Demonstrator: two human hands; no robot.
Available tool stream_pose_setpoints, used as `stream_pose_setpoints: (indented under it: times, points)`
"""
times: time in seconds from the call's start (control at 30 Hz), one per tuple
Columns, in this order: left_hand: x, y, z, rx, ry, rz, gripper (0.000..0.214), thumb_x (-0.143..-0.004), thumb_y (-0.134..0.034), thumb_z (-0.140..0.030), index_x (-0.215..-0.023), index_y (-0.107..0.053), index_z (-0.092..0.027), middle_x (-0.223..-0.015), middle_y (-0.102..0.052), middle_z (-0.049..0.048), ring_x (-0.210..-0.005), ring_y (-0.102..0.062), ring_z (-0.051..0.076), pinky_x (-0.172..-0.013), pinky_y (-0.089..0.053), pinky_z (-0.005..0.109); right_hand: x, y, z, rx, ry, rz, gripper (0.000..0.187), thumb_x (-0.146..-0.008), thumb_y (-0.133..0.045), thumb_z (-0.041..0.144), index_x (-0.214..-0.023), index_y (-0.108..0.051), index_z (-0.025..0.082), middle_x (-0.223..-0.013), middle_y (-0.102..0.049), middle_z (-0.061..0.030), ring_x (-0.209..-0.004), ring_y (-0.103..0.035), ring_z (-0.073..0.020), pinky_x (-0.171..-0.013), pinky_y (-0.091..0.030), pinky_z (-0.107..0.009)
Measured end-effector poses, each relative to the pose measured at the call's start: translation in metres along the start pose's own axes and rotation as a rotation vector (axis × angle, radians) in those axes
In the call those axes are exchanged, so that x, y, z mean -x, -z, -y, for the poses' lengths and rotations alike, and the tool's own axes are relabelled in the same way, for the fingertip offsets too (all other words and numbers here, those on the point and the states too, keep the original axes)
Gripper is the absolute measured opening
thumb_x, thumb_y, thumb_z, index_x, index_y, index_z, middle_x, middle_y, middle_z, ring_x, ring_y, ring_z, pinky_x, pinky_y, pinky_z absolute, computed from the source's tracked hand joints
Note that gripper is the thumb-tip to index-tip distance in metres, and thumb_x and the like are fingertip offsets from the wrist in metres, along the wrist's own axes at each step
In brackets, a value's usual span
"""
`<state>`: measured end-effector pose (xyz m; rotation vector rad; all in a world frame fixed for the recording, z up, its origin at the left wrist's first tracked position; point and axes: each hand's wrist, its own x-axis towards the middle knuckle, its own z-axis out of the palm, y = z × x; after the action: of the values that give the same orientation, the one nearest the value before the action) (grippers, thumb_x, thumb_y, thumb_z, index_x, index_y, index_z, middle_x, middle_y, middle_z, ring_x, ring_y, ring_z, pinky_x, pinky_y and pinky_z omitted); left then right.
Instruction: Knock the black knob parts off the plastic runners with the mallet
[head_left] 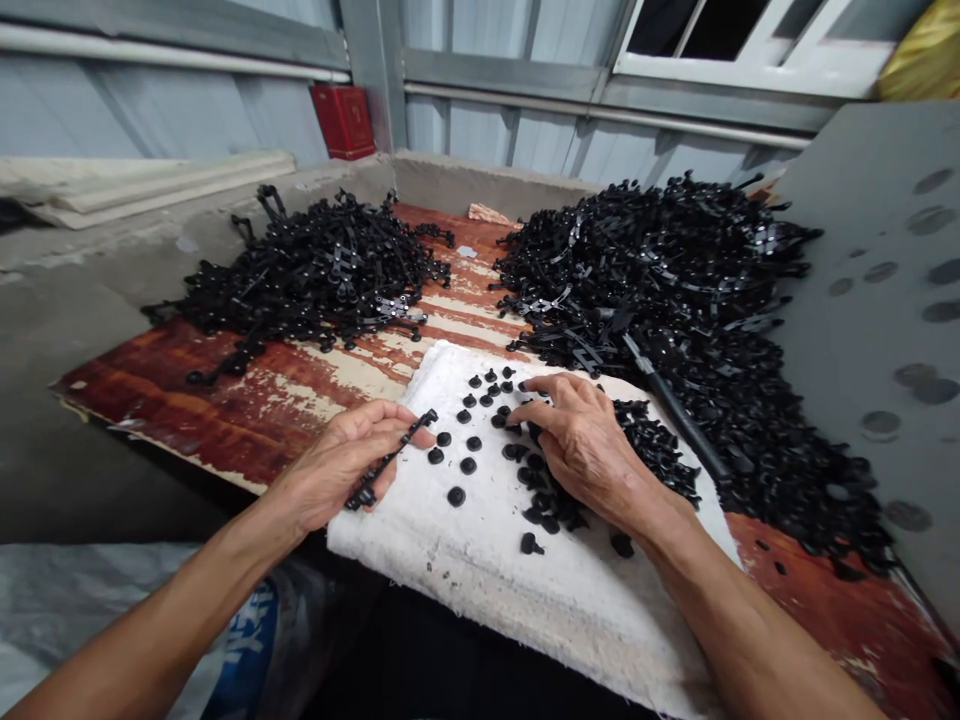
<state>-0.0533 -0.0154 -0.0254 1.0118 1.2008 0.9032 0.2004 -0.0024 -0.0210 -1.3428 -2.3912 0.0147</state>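
My left hand (349, 455) is closed around a slim black jointed bracket (390, 460), held tilted over the left edge of a white cloth (465, 545). Over the cloth's middle, my right hand (581, 430) reaches down with its fingers apart among small round black caps with short stems. One loose cap (456, 496) lies between the hands, and another stemmed cap (532, 544) rests nearer the front. Several caps sit under and beside my right fingers; whether the fingertips grip any is hidden.
Black brackets form a pile (322, 265) at the left and a larger pile (645, 260) at the right. A black-handled tool (675, 410) leans on the right one. A grey spotted panel (870, 270) borders the worn red board (210, 375); a red tin (343, 122) stands behind.
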Motion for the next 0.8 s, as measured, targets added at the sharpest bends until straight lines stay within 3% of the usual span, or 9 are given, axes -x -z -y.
stream_pose_setpoints:
  times: [0.5, 0.8]
  points:
    - [-0.001, 0.003, 0.001, 0.040, 0.031, 0.043, 0.033, -0.069, -0.072, -0.033, -0.091, -0.056, -0.015, -0.088, -0.073, 0.0061, -0.030, -0.041, 0.002, -0.026, -0.029, 0.015, 0.000, 0.013, -0.003, -0.042, 0.017, 0.075, 0.026, -0.077, -0.051, 0.004, -0.078, -0.071, 0.021, -0.111, -0.063, -0.0113, -0.110, -0.051, -0.0283, -0.094, -0.040, -0.051]
    - [-0.003, 0.004, 0.001, 0.044, 0.023, 0.052, 0.030, -0.070, -0.072, -0.032, -0.091, -0.057, -0.017, -0.088, -0.074, 0.0063, -0.030, -0.040, 0.002, -0.027, -0.028, 0.016, 0.001, 0.012, 0.000, -0.058, 0.025, 0.056, 0.028, -0.079, -0.050, 0.004, -0.081, -0.073, 0.022, -0.120, -0.061, -0.0114, -0.117, -0.048, -0.0301, -0.097, -0.039, -0.056]
